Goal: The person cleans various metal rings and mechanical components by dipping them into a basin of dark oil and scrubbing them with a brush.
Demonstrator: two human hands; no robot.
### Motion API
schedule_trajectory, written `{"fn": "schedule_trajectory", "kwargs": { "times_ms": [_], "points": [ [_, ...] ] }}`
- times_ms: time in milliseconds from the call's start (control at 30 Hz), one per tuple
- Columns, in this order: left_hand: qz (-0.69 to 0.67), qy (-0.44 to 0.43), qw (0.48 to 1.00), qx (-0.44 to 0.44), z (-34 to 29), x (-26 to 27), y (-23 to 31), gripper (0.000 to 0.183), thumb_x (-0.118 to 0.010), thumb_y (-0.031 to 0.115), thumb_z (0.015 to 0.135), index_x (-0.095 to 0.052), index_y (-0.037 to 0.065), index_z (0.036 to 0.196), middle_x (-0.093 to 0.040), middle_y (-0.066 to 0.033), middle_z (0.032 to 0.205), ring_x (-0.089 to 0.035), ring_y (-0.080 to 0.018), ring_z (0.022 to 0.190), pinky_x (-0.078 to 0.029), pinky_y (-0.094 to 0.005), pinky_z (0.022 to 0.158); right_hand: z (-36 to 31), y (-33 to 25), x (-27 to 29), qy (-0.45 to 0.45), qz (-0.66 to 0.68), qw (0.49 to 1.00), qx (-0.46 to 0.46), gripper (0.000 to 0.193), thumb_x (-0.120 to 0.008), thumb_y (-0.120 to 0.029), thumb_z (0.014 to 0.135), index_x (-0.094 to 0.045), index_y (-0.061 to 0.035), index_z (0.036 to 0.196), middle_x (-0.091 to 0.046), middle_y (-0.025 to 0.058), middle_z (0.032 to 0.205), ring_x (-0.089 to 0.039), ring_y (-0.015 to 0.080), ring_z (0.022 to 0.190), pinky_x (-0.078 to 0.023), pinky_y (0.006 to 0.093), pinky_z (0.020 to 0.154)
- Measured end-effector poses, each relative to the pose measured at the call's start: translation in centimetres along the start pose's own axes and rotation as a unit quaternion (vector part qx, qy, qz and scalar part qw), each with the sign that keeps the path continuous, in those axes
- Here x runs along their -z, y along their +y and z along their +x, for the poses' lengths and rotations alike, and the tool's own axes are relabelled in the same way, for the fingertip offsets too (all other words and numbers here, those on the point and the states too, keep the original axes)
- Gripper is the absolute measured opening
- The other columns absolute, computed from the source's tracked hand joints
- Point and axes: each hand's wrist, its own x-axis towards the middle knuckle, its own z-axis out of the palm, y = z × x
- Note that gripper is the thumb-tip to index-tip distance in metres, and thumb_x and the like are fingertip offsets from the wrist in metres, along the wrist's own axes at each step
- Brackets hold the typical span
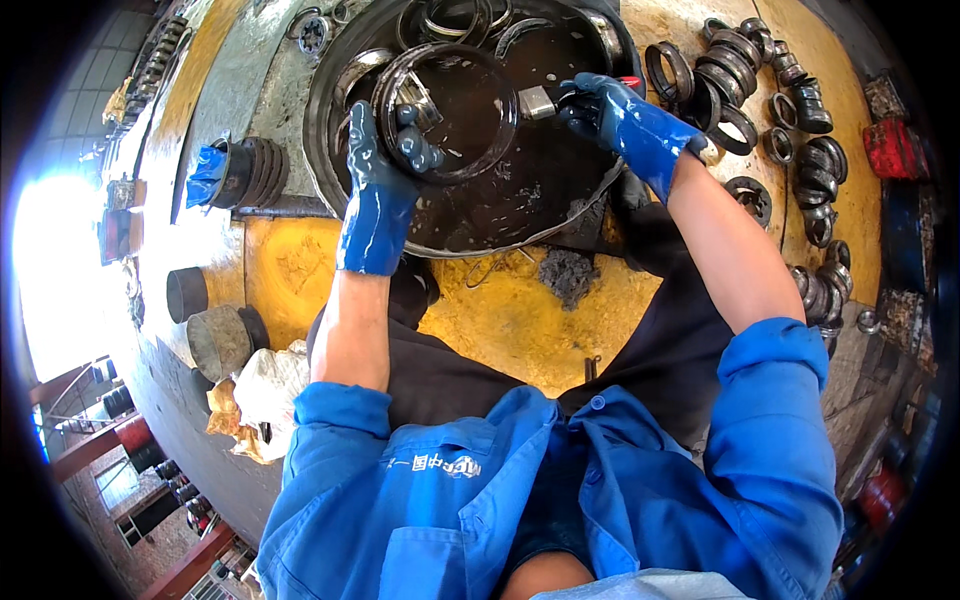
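In my left hand (375, 180), blue-gloved and wet, is a large dark metal ring (508, 135), tilted up over the round basin (322, 170). The thumb lies along the ring's outer side and the fingers curl inside it. My right hand (610, 115), also blue-gloved, grips what looks like a flat paintbrush (537, 102). Its square grey metal end points at the ring, a short gap apart, and a red handle tip shows behind the fingers. Dark liquid (530, 190) lies in the basin, with several more metal rings (525, 38) at its far side.
Bearing rings (728, 70) stand in rows on the right. At left are a stack of dark rings (262, 172) with blue wrapping, grey cylinders (218, 340) and a white bag (272, 385). A dark rag (568, 277) lies on the yellow floor (500, 330) between my legs.
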Motion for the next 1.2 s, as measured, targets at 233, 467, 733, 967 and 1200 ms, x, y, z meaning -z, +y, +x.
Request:
{"fn": "schedule_trajectory", "kwargs": {
  "times_ms": [233,467,733,967,1200],
  "points": [
    [-0.217,0.016,0.976,0.017,3.1,2.1,-0.6,0.056,-0.041,0.059,0.105,-0.067,0.010,0.095,-0.056,0.0003,0.061,-0.050,-0.0210,0.051,-0.047,-0.0408,0.057,-4.9,0.2,-3.3,0.053,-0.153,0.985,0.065,0.029,-0.066,-0.036,0.100,-0.075,-0.0140,0.116,-0.075,0.0050,0.101,-0.070,0.0181,0.083,-0.056,0.0332,0.079],
    [-0.291,0.001,0.954,0.074,1.5,2.7,-2.6,0.053,-0.037,0.051,0.107,-0.069,0.008,0.101,-0.061,-0.0032,0.069,-0.057,-0.0239,0.062,-0.052,-0.0435,0.070,-6.5,0.8,-5.5,0.106,-0.337,0.929,0.112,0.041,-0.075,-0.044,0.091,-0.079,-0.0046,0.101,-0.076,0.0075,0.087,-0.073,0.0162,0.074,-0.059,0.0313,0.069],
    [-0.278,0.027,0.956,0.086,1.3,2.4,-3.4,0.052,-0.037,0.048,0.107,-0.069,0.007,0.104,-0.064,-0.0047,0.073,-0.060,-0.0252,0.066,-0.053,-0.0448,0.075,-7.6,2.0,-5.4,0.128,-0.446,0.879,0.112,0.048,-0.074,-0.052,0.084,-0.079,-0.0068,0.099,-0.076,0.0115,0.089,-0.074,0.0247,0.086,-0.056,0.0375,0.086],
    [-0.276,0.040,0.956,0.089,1.3,2.5,-3.9,0.050,-0.037,0.045,0.107,-0.070,0.007,0.106,-0.066,-0.0060,0.076,-0.062,-0.0263,0.070,-0.053,-0.0460,0.080,-9.5,1.3,-7.0,-0.045,-0.405,0.871,0.273,0.021,-0.075,-0.025,0.096,-0.079,-0.0070,0.106,-0.079,0.0057,0.094,-0.073,0.0112,0.085,-0.058,0.0279,0.080],
    [-0.278,0.051,0.954,0.097,1.2,2.0,-4.5,0.049,-0.037,0.042,0.107,-0.070,0.006,0.109,-0.069,-0.0073,0.080,-0.064,-0.0275,0.074,-0.054,-0.0472,0.084,-9.0,1.2,-7.7,-0.167,-0.472,0.814,0.295,0.025,-0.076,-0.023,0.097,-0.077,-0.0080,0.116,-0.079,0.0049,0.099,-0.071,0.0102,0.088,-0.059,0.0268,0.082]
  ]
}}
